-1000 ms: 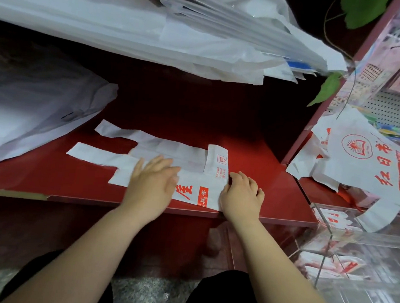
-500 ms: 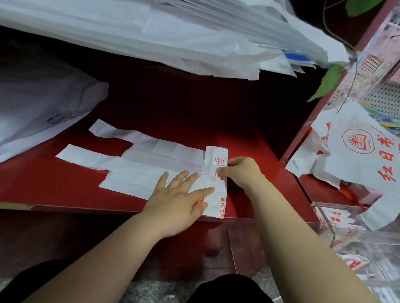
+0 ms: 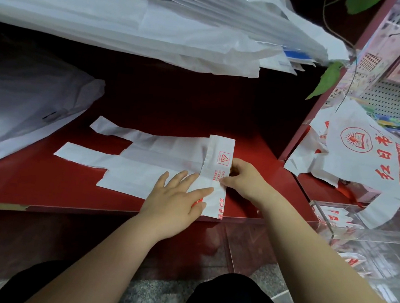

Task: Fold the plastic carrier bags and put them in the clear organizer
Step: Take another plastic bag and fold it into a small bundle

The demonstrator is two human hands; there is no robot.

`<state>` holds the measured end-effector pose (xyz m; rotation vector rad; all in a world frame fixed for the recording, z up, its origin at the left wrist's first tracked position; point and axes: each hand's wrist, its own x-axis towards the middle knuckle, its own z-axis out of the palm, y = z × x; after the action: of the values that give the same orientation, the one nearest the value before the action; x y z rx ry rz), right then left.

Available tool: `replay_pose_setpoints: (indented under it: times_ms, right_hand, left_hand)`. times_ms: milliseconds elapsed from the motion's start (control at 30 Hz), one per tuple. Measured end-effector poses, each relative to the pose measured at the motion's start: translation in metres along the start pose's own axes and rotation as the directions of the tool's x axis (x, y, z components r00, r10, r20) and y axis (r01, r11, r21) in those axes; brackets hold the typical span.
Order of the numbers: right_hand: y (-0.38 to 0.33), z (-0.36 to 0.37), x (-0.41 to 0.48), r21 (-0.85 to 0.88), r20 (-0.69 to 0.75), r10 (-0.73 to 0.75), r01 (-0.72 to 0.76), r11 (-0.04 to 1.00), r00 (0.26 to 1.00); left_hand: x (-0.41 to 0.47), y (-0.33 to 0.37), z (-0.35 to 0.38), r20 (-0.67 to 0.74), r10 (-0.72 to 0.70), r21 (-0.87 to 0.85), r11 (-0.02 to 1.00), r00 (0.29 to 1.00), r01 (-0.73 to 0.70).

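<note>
Pinching the carrier bag's (image 3: 144, 173) folded end flap: right grip (image 3: 247, 179), fingers curled on it. Left grip (image 3: 176, 202) flat, fingers straight, pressing bag onto red tabletop (image 3: 48, 182). Clear organizer (image 3: 367, 233) sits right of tabletop.

L hand (image 3: 178, 198) flat on bag (image 3: 149, 169), R hand (image 3: 244, 178) pinching folded end.

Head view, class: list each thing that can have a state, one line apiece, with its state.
Bag on shelf, flat, right end folded over, handles unfolded.
Left hand, open, pressing the bag flat.
Right hand, pinching the folded flap.
Clear organizer, some bags inside.
Printed bags at right, unfolded, heaped.
</note>
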<state>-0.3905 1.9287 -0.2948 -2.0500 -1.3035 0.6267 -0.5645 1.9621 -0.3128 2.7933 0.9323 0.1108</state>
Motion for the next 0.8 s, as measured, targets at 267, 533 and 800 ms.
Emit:
replay_pose_setpoints:
  times_ms: [267, 533, 800]
  right_hand:
    - [0.008, 0.011, -0.014, -0.336, -0.140, -0.281, 0.221, 0.916, 0.950]
    - [0.001, 0.017, -0.024, -0.606, -0.060, -0.618, 0.463, 0.647, 0.784]
    - [0.018, 0.015, -0.032, -0.477, -0.053, -0.577, 0.487, 0.732, 0.815]
  left_hand:
    - [-0.002, -0.006, 0.017, -0.517, 0.004, -0.078, 0.996, 0.856, -0.052]
    - [-0.005, -0.010, 0.020, -0.698, 0.100, -0.052, 0.981, 0.710, -0.189]
    - [0.000, -0.013, 0.006, -0.484, 0.315, 0.096, 0.946, 0.816, -0.309]
